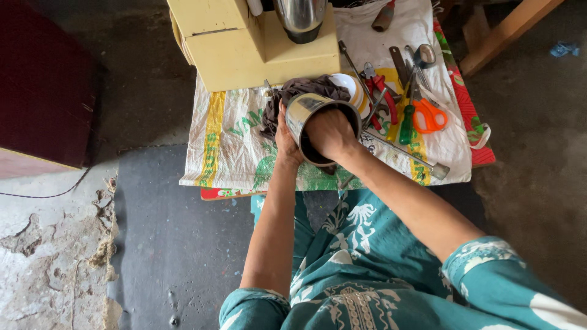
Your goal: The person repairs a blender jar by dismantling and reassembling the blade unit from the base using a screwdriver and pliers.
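Both hands: left (286,139) cradles steel jar (304,113), right (331,133) inside.

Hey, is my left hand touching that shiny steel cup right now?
Touching. The head view shows the left hand pressed against the side of the steel cup.

The steel jar (306,113) is polished, mirror-glossy metal; the brown rag (287,95) is soft matt cloth; the sack (226,153) is woven plastic (printed); the scissors (428,115) have glossy orange plastic grips.
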